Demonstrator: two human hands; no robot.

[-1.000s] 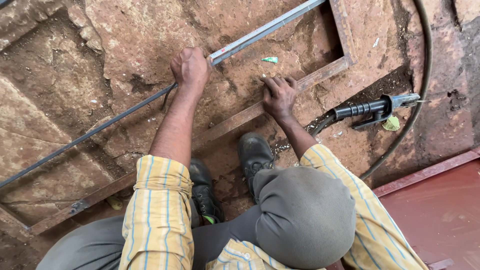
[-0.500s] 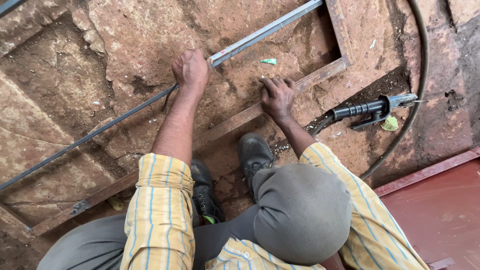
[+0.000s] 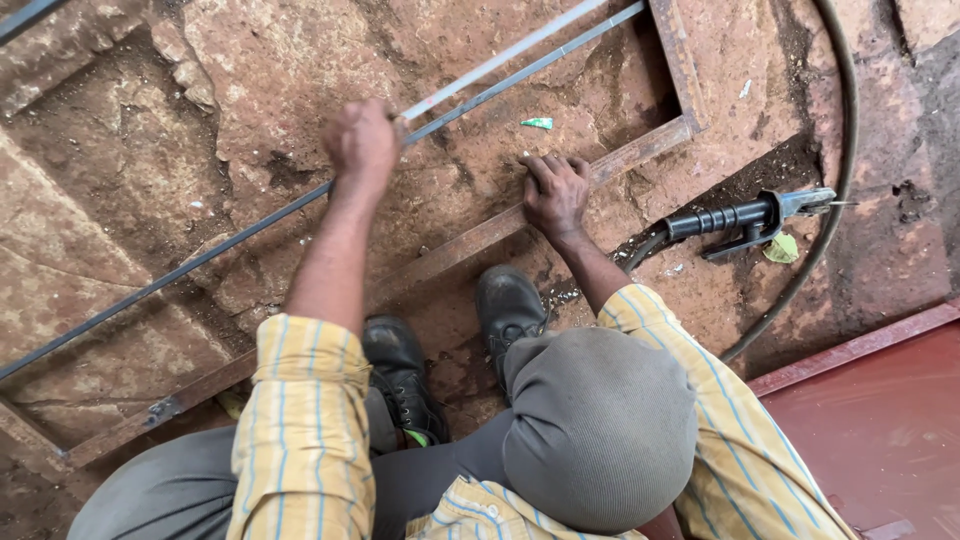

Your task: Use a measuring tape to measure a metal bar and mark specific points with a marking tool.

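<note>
The thin rod (image 3: 250,225) is gripped by the left hand (image 3: 362,140) — the right hand (image 3: 556,192) is pressed flat, steadying the rusty frame bar (image 3: 450,255).

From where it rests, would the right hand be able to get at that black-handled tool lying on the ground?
Probably yes: the right hand lies flat on the rusty metal bar, and only bare reddish ground separates it from the black-handled tool.

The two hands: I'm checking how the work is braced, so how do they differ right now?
The left hand is closed in a fist around the long thin metal bar; the right hand lies flat with fingers spread on the rusty flat bar. The left arm reaches farther out, the right stays nearer the black shoes. Both are bare and point away from the body.
</note>
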